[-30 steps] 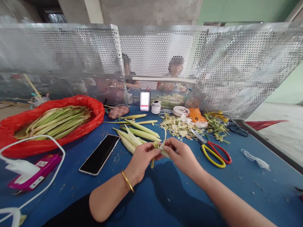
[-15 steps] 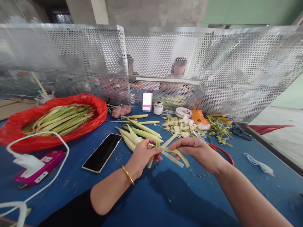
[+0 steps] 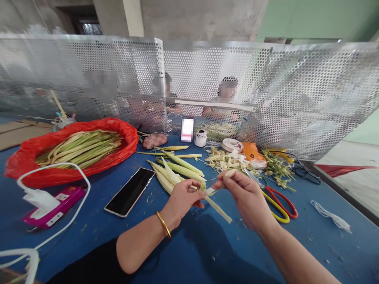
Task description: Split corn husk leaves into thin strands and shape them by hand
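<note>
My left hand (image 3: 183,199), with a gold bangle at the wrist, pinches a small knot of folded pale green leaf strips (image 3: 219,210). One strip hangs free from it toward the lower right. To the right, my right hand (image 3: 248,199) is closed on another strip running from the same knot, its end showing above the thumb. Both hands are above the table. Just beyond them lie several long pale green leaves (image 3: 185,169), resembling husks. Scissors with red and yellow handles (image 3: 291,209) lie right of my right hand, blades partly hidden by it.
At left are a red plastic bag (image 3: 26,167) of long leaves, a phone (image 3: 130,192) and a purple power strip (image 3: 55,207) with a white cable. Trimmings (image 3: 217,157), a tape roll (image 3: 232,144) and a white cord (image 3: 331,216) lie farther right. A perforated metal screen (image 3: 201,63) stands behind; people sit beyond it.
My right hand has turned and drawn one strip up and to the right. Fewer strip ends fan out between my hands. The yellow scissor handle is now uncovered. The view has shifted slightly.
</note>
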`<act>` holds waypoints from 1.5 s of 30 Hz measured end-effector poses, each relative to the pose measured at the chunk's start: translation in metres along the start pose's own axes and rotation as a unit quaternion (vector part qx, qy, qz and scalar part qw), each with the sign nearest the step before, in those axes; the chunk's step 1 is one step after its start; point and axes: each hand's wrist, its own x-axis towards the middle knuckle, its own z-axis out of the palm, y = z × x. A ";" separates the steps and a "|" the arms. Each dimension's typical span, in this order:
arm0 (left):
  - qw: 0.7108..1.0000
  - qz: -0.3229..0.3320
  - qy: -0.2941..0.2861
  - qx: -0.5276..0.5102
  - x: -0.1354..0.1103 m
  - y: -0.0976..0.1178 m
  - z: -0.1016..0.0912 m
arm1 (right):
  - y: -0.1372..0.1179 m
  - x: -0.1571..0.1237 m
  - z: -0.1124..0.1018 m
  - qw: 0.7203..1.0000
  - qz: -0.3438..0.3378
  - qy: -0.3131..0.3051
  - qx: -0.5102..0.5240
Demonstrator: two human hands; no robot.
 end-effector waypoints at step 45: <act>0.985 0.059 -0.024 0.163 0.001 -0.013 0.000 | 0.005 -0.008 0.013 0.914 0.070 -0.091 -0.390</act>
